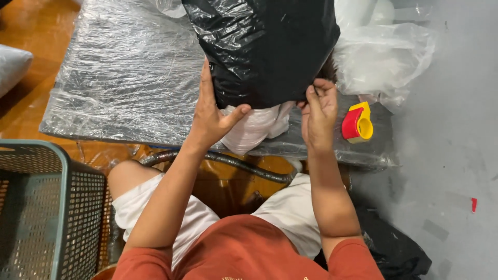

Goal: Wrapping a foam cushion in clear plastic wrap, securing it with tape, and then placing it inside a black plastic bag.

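I am wearing the single camera on my head, and it is looking steeply down past my chest and thighs onto the film-wrapped table in front of me. It is sitting close, within arm's reach, so my left hand and right hand are filling the middle of the frame. The grey mesh basket is cutting the lower left corner; grey floor is running down the right.
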